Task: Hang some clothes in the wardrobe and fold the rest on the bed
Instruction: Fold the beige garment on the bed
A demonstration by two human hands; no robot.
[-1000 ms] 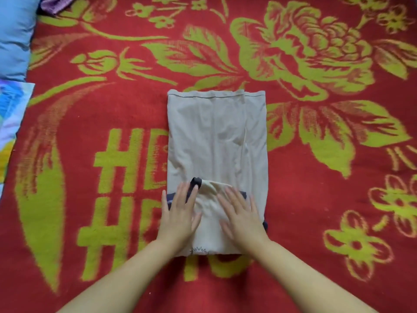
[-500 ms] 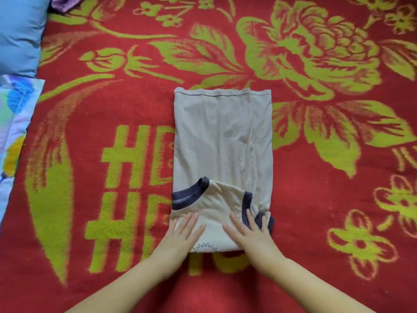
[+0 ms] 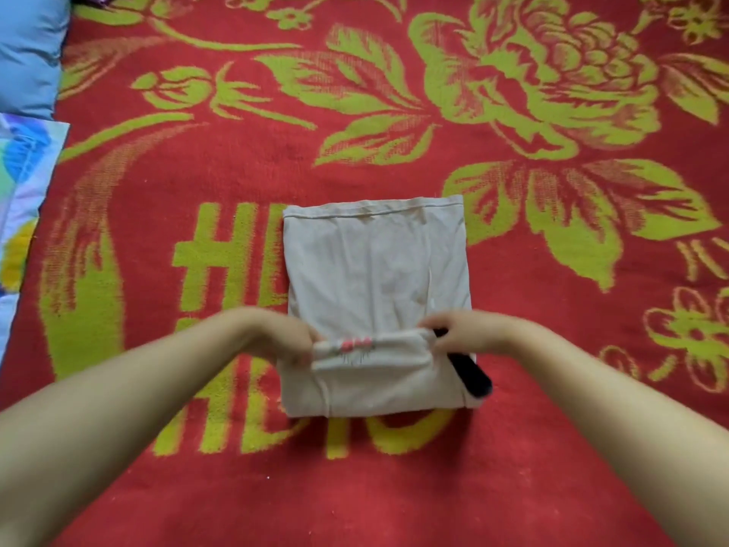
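My left hand (image 3: 290,341) pinches the left end of the lifted fold, fingers curled round the cloth, a bit motion-blurred. My right hand (image 3: 457,333) pinches the right end the same way, thumb side toward me, also blurred. Between the two hands the fold edge runs straight across, raised off the layer under it, showing a strip of red and dark print (image 3: 355,344) on the turned-up face.

The thing I hold is the beige T-shirt (image 3: 374,270), already folded to a narrow rectangle. Its far part lies flat past my fingertips, with the stitched hem (image 3: 371,213) as the farthest edge. The near part sits under and just in front of my hands, doubled over, its near edge toward my forearms. Just beside my right hand, on its outer near side, a dark navy trim piece (image 3: 471,375) sticks out from the shirt's right edge; cannot tell if it is collar or sleeve cuff.

Everything rests on the red blanket (image 3: 552,448) with yellow-green flowers and letters, spread over the bed. Letters show left of my left hand, partly covered by the shirt and my forearm. A big flower pattern sits far beyond my right hand.

Far off past my left hand, at the top left corner, a blue pillow (image 3: 27,49). Nearer on that same left edge, a colourful printed cloth (image 3: 23,191) in blue, white and yellow.
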